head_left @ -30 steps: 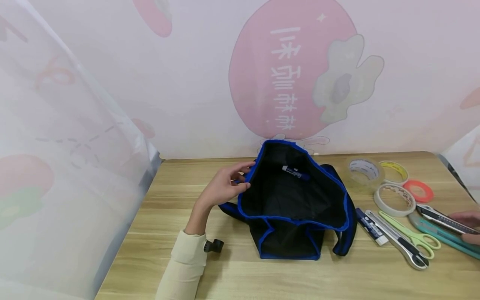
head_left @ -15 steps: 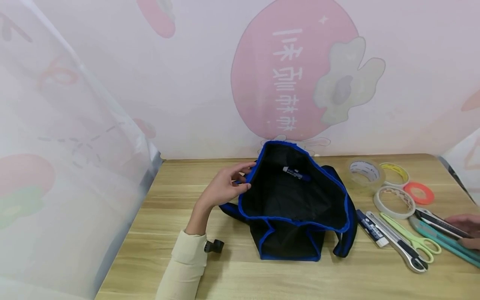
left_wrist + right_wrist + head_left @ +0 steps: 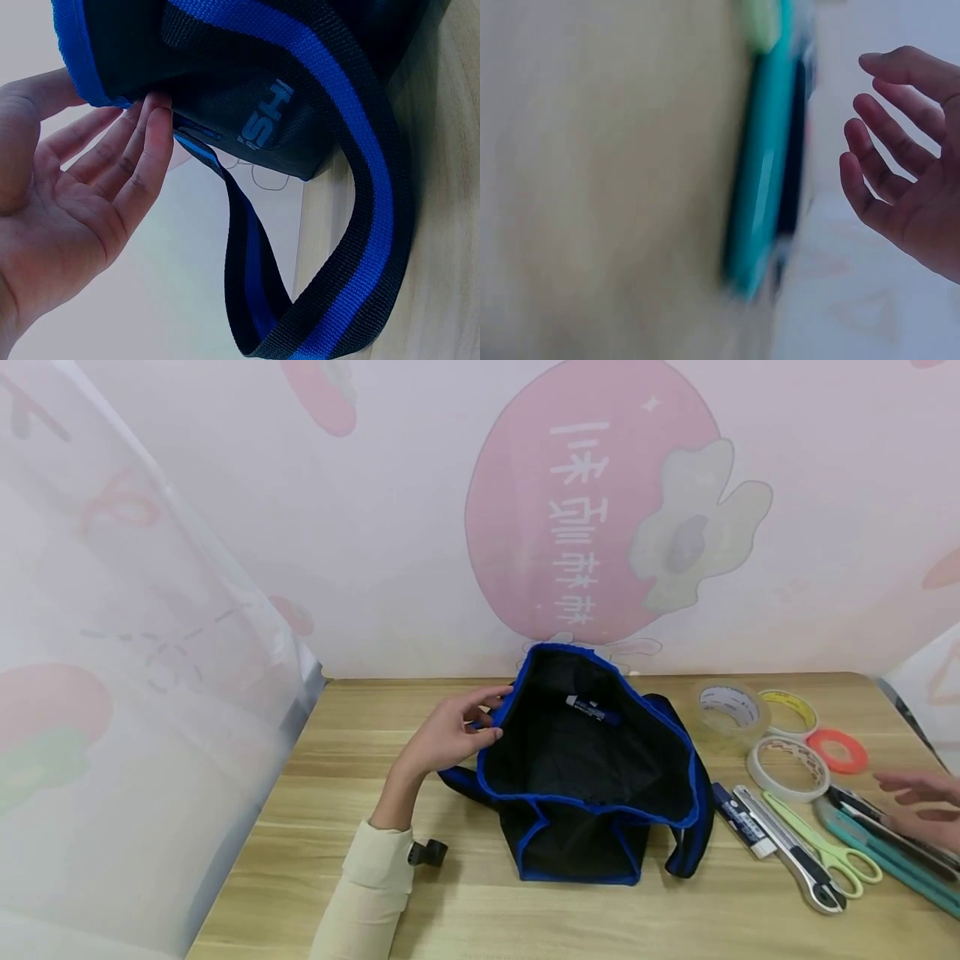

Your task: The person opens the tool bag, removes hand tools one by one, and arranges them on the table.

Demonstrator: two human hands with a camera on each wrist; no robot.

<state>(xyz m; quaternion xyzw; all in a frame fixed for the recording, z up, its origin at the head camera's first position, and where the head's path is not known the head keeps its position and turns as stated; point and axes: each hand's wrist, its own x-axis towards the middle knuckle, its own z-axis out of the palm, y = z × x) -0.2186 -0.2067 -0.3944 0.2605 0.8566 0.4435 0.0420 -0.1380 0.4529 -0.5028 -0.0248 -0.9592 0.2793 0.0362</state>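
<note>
My left hand [image 3: 442, 735] holds the left rim of a black tote bag [image 3: 577, 839] with blue edging, thumb inside and fingers outside. The bag stands with its mouth wide; a small navy-and-white stick [image 3: 592, 710] lies inside. In the left wrist view, the fingers of my left hand [image 3: 90, 180] touch the outer fabric above the looped strap [image 3: 375, 210]. At the right edge, my right hand [image 3: 926, 806] hovers over a black utility knife [image 3: 858, 804] and a teal one [image 3: 885, 853]. My right hand [image 3: 915, 165] has loosely bent, spread fingers and holds nothing.
Between bag and right hand lie another navy-and-white stick [image 3: 744, 821], a silver utility knife [image 3: 787, 847] and green scissors [image 3: 825, 847]. Behind them are several tape rolls, including a clear one [image 3: 708, 727] and a red one [image 3: 855, 756]. A printed curtain [image 3: 375, 543] borders the table.
My right hand has lowered the black utility knife beside the teal one, let go of it and spread its fingers. My left hand and the bag have stayed in place.
</note>
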